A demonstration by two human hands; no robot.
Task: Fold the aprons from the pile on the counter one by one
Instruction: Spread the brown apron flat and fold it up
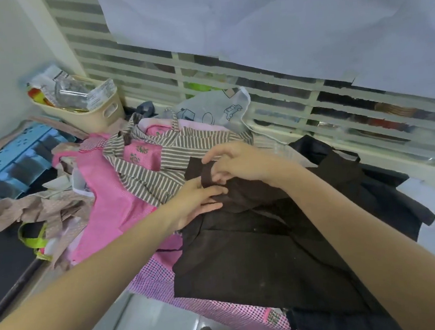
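A dark brown apron [256,242] lies spread on top of the pile, in the middle of the view. Its brown strap [207,174] stands up at the apron's far left corner. My right hand [233,163] pinches that strap near its top, fingers curled round it. My left hand [199,201] lies just below, fingers fairly straight and resting on the brown cloth at the strap's base. Under and left of the brown apron lie a pink apron [104,199] and a brown-and-white striped apron [157,169]. A pink checked apron [155,279] hangs over the counter's near edge.
A cream basket [95,114] full of packets stands at the back left, beside a blue plastic crate [16,165]. A beige dotted cloth [32,208] and a lime strap [32,240] lie left. Black cloth [385,190] lies to the right. A louvred window runs behind the counter.
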